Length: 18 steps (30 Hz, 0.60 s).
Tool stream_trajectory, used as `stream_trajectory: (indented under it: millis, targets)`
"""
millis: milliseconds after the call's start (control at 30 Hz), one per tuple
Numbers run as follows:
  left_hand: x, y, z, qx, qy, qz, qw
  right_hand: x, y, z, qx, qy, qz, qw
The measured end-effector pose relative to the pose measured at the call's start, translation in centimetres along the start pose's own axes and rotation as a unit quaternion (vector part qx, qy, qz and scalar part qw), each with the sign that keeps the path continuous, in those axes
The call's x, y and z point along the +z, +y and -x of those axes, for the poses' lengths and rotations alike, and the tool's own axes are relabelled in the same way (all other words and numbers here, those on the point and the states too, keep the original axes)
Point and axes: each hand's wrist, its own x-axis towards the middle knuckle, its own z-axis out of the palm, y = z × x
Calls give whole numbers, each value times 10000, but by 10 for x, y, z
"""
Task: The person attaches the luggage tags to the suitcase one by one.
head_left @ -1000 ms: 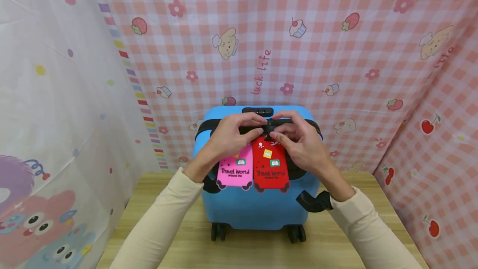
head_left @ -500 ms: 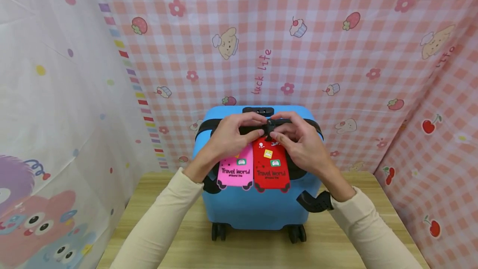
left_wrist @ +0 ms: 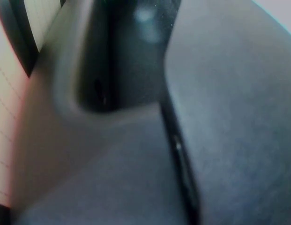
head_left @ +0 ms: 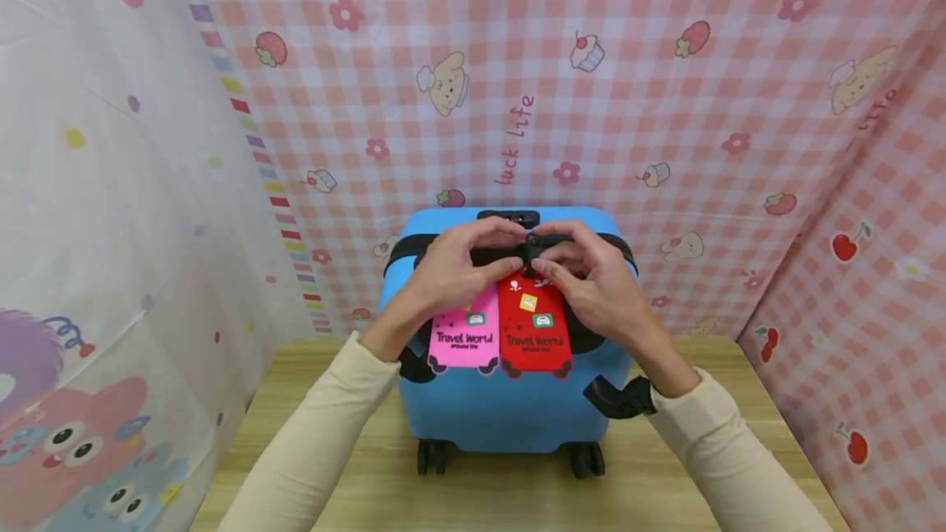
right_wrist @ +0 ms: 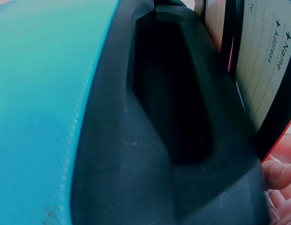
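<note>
A light-blue suitcase [head_left: 510, 413] stands upright with a black strap [head_left: 401, 248] across its top. Two suitcase-shaped luggage tags, a pink tag [head_left: 464, 351] and a red tag [head_left: 536, 351], hang side by side on its front. A small black tag strap [head_left: 530, 249] rises from the top of the red one. My left hand [head_left: 466, 265] pinches at this tag strap from the left with thumb and fingers. From the right, my right hand [head_left: 594, 277] pinches it too, thumb near the red tag's top. In the right wrist view, fingertips [right_wrist: 279, 173] show beside a tag's printed back [right_wrist: 267, 51].
A black combination lock [head_left: 508, 217] sits on the suitcase top behind the hands. Black wheels [head_left: 586, 460] rest on the wooden table [head_left: 480, 499]. Patterned curtains [head_left: 591, 105] enclose the back and sides. Black plastic recesses [left_wrist: 131, 61] fill much of both wrist views.
Both hands stay at the red tag's strap with almost the same grip. The whole head view has shifted very slightly; the tags hang as before.
</note>
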Motion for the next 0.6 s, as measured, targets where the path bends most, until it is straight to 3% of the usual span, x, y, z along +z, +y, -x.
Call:
stream_trajectory:
  millis: [600]
  targets:
    - [-1, 0, 1, -12, -18, 226, 9997, 0, -1, -1, 128, -1, 85, 9999]
